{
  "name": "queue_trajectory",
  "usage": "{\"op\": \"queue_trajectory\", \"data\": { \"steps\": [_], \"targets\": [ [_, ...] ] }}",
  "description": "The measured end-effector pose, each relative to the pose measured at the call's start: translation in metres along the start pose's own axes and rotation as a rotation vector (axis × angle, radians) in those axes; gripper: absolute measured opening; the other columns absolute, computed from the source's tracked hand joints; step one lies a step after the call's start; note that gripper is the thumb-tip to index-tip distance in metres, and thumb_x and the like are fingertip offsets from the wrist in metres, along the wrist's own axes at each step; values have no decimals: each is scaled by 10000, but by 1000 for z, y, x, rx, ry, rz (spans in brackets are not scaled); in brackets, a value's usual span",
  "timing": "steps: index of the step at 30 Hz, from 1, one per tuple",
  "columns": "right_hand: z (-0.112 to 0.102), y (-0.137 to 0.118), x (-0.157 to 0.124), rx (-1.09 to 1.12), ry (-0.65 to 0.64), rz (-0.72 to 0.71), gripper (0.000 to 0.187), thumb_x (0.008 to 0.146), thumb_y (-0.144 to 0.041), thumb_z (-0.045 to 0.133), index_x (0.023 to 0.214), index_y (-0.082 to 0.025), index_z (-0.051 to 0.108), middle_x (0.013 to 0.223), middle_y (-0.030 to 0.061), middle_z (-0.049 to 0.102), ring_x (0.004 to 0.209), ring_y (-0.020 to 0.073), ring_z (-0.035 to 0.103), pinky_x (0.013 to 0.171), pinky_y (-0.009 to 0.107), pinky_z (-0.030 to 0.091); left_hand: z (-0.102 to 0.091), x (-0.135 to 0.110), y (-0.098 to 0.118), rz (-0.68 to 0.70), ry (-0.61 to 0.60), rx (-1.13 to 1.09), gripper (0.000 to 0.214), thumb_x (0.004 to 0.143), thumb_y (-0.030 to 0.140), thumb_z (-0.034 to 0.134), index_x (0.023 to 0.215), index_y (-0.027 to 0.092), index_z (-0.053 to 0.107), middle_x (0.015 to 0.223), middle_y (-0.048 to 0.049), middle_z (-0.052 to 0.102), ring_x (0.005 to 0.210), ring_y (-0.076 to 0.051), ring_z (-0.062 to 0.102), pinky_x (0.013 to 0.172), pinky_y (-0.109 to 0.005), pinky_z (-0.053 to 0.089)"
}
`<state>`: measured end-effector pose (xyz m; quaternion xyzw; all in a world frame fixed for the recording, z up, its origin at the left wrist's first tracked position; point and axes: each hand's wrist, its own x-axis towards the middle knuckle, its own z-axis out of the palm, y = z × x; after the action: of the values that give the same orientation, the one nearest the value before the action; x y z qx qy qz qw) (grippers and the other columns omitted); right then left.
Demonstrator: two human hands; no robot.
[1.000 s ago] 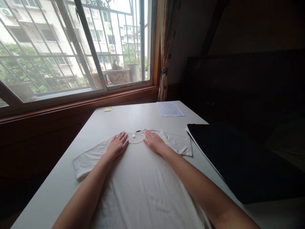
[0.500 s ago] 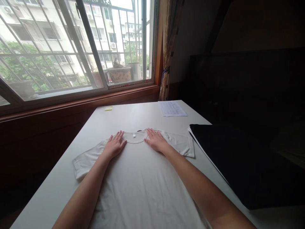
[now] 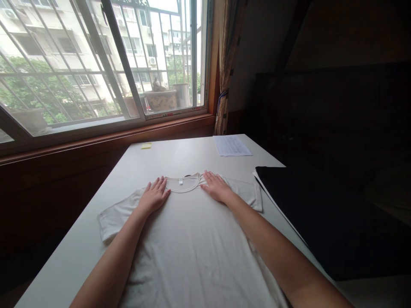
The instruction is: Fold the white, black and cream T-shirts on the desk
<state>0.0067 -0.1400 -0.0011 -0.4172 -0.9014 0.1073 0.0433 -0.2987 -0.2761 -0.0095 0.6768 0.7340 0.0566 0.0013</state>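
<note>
A white short-sleeved T-shirt lies spread on the white table, its neckline at the far end and its body running toward me. My left hand rests flat on the left shoulder beside the collar, fingers stretched out. On the right shoulder, a little apart from the collar, my right hand lies flat with its fingers extended. Between the hands a small white label shows inside the neck. Soft creases run down the shirt's front, and its lower hem is out of view.
To the right, a dark folded cloth with a white layer at its edge covers that side of the table. Printed sheets and yellow sticky notes lie at the far edge. Beyond stand a barred window and a tied curtain.
My right hand has slid a short way to the right along the shoulder, away from the collar, baring more of the neckline. My left hand stays in place.
</note>
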Motion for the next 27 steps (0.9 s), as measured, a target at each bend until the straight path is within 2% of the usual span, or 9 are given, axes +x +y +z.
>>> {"op": "queue_trajectory", "data": {
  "steps": [7, 13, 17, 20, 23, 27],
  "targets": [
    [-2, 31, -7, -8, 47, 17, 731, 1032, -591, 213, 1621, -161, 266, 1696, 68, 206, 1568, 208, 152, 1268, 436, 97, -2, -1, 1, -2, -5, 5, 688, 1037, 584, 231, 1630, 236, 220, 1694, -66, 187, 1573, -259, 159, 1256, -519, 139],
    [-6, 80, -26, -4, 225, 99, 666, 1054, -493, 211, 1573, -107, 370, 1635, 98, 372, 1515, 194, 312, 1248, 364, 216, -3, 0, 2, -7, -22, 7, 696, 1039, 579, 226, 1633, 216, 204, 1698, -64, 171, 1576, -257, 148, 1255, -531, 140],
    [-18, 97, -43, -119, 296, 169, 592, 1046, -389, 259, 1522, -99, 458, 1579, 113, 461, 1456, 221, 399, 1232, 365, 260, -3, -1, 2, -8, -14, 6, 690, 1041, 572, 225, 1632, 217, 206, 1698, -66, 178, 1575, -262, 154, 1252, -529, 148],
    [-33, 101, -55, -207, 283, 191, 543, 1037, -300, 274, 1488, -98, 499, 1560, 134, 476, 1431, 252, 406, 1208, 385, 287, -3, -1, 3, -9, -9, 12, 680, 1042, 570, 224, 1631, 231, 214, 1697, -66, 182, 1573, -261, 161, 1252, -519, 150],
    [-50, 106, -65, -275, 221, 216, 484, 1037, -284, 304, 1403, -144, 589, 1468, 145, 560, 1363, 281, 455, 1134, 404, 361, -3, -1, 3, -7, -14, 16, 687, 1041, 577, 221, 1631, 225, 213, 1696, -71, 183, 1573, -257, 164, 1254, -518, 147],
    [-65, 119, -74, -279, 119, 275, 383, 969, -357, 517, 1259, -170, 684, 1302, 164, 646, 1245, 334, 521, 1017, 433, 430, -2, 0, 2, -8, -18, 17, 694, 1042, 574, 215, 1631, 207, 206, 1697, -69, 175, 1576, -255, 148, 1254, -525, 145]
  ]
}}
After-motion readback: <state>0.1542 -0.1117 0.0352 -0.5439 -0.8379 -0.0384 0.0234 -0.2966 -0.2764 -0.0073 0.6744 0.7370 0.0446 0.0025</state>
